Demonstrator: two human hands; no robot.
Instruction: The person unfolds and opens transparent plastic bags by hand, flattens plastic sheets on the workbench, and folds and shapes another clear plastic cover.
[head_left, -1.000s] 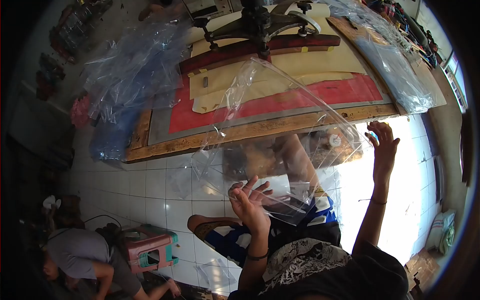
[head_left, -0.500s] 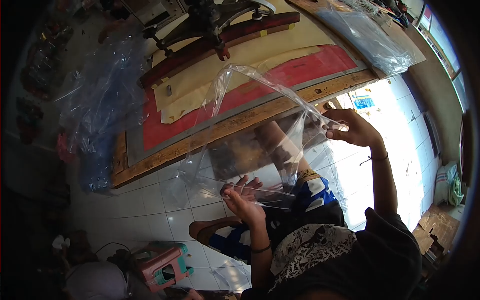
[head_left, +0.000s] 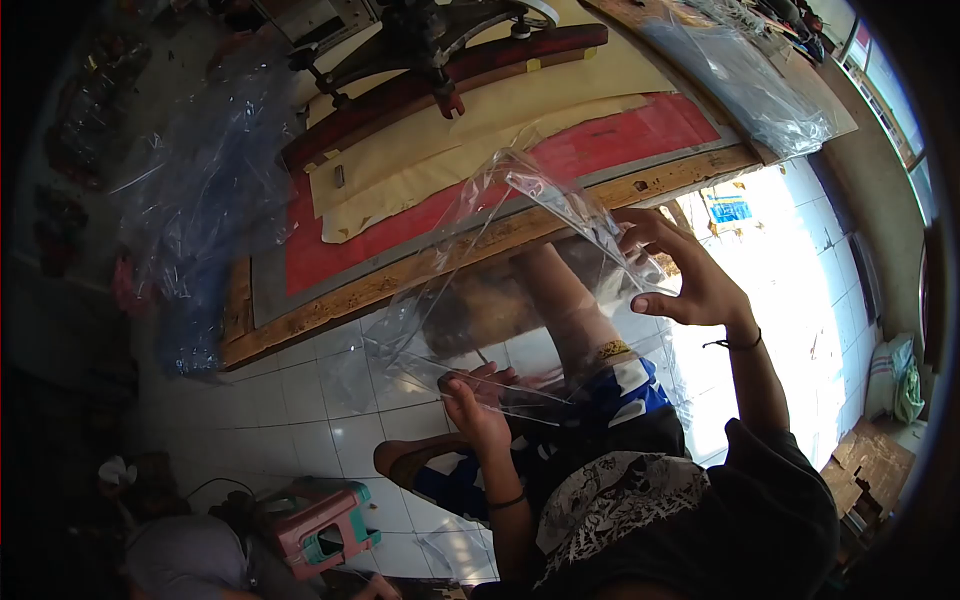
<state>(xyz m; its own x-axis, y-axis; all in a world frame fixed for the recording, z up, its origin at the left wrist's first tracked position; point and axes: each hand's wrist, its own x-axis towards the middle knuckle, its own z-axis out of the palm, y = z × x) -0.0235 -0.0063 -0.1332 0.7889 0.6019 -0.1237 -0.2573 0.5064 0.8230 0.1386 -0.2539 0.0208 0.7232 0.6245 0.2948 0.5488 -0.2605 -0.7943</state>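
A clear, creased plastic sheet [head_left: 480, 270] hangs in front of me, between my two hands and partly over the wooden edge of the work table. My left hand [head_left: 480, 405] holds its lower edge, thumb on the near side and fingers seen dimly through the film. Beside the sheet's right end is my right hand [head_left: 685, 270], thumb and fingers apart. Its fingertips are close to the folded corner; whether they touch the film I cannot tell. Through the sheet, my bare leg shows blurred.
A wood-framed red screen [head_left: 640, 140] with yellowish paper lies on the table, a dark metal squeegee arm [head_left: 440, 75] above it. Clear plastic sheets [head_left: 220, 200] hang at left; more plastic [head_left: 750, 80] lies right. A pink stool [head_left: 325, 530] stands on the tiled floor near another person [head_left: 190, 560].
My right hand has opened from its pinch on the sheet's corner and shifted slightly down. The sheet's upper fold has swung right, and film now covers my left fingers.
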